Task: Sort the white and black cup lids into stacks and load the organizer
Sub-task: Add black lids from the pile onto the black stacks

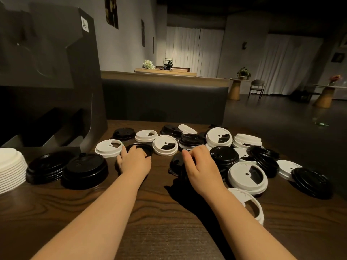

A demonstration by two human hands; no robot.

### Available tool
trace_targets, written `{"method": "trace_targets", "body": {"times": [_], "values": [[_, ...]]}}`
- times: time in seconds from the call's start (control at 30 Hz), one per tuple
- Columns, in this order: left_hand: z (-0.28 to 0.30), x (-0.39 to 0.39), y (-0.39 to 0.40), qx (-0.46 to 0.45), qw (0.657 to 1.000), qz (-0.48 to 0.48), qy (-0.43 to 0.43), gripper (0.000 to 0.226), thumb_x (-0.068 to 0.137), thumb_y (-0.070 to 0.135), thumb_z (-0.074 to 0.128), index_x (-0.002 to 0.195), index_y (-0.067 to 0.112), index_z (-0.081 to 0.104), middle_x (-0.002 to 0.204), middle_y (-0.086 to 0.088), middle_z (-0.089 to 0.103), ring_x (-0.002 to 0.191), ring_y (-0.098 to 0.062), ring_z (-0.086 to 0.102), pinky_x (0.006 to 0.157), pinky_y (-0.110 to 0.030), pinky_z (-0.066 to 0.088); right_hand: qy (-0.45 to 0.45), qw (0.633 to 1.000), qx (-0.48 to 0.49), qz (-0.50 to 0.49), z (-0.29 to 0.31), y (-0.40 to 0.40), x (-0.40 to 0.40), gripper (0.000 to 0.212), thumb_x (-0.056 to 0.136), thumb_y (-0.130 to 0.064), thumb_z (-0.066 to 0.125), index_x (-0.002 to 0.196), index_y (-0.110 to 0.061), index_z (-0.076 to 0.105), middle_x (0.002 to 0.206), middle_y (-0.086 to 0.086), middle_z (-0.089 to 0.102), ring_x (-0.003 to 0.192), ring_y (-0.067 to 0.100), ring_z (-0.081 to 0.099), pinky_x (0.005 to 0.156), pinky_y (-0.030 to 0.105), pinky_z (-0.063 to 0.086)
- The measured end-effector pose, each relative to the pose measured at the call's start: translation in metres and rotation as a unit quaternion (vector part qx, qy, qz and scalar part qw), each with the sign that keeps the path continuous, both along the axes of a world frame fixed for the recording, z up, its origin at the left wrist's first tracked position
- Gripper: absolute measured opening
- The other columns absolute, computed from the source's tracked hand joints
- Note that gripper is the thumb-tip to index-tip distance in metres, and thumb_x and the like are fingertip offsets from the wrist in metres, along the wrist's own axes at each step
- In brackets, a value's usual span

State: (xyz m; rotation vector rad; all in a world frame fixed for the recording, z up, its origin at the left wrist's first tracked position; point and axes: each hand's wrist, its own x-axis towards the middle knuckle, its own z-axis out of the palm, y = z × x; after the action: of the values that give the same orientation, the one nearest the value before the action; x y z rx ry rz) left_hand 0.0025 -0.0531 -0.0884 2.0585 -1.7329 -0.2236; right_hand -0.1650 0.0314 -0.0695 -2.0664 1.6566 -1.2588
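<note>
Item: my left hand (134, 160) clenched on a black lid (139, 148), mid-counter; right hand (197, 162) grasping another black lid (175, 162). Risk: nested lids lifting together; elbows nudging the near black stack (85, 170).

This looks like a dim café or lounge. A long dark upholstered bench (163, 102) backs the dark wood-grain table (159, 212), and beyond stand round pedestal tables (237, 89), a dark chair (257, 87), potted plants (243, 73) and white floor-length curtains (189, 49).
</note>
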Motion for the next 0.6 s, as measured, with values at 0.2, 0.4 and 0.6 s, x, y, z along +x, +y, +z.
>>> {"method": "trace_targets", "body": {"times": [0.2, 0.4, 0.6], "values": [[0.013, -0.01, 0.017, -0.144, 0.967, -0.06, 0.203, 0.035, 0.1, 0.034, 0.04, 0.118, 0.007, 0.054, 0.114, -0.014, 0.061, 0.109, -0.03, 0.053, 0.096, -0.043, 0.04, -0.185, 0.98, 0.059, -0.03, 0.004, -0.009, -0.005, 0.04, 0.101, -0.035, 0.033, 0.069, -0.013, 0.043, 0.087, 0.004, 0.047, 0.08, 0.01, 0.043, 0.074, 0.02, 0.032], [0.03, -0.018, 0.029, -0.005, 0.729, -0.038, 0.684, 0.022, 0.101, 0.029, 0.042, 0.105, 0.012, 0.056, 0.104, -0.011, 0.063, 0.097, -0.025, 0.06, 0.091, -0.042, 0.049, -0.35, 0.921, 0.17, 0.019, 0.001, -0.013, -0.01, 0.04, 0.081, -0.02, 0.061, 0.12, -0.017, 0.05, 0.131, 0.009, 0.043, 0.113, 0.023, 0.051, 0.086, 0.03, 0.048], [0.04, -0.017, 0.04, 0.072, 0.612, -0.051, 0.786, 0.029, 0.101, 0.031, 0.041, 0.091, 0.01, 0.058, 0.093, -0.014, 0.066, 0.087, -0.03, 0.062, 0.077, -0.043, 0.05, -0.338, 0.926, 0.161, 0.048, 0.002, -0.006, -0.012, 0.024, 0.091, -0.01, 0.059, 0.111, -0.024, 0.059, 0.114, 0.002, 0.064, 0.105, 0.016, 0.062, 0.09, 0.031, 0.052]]}}
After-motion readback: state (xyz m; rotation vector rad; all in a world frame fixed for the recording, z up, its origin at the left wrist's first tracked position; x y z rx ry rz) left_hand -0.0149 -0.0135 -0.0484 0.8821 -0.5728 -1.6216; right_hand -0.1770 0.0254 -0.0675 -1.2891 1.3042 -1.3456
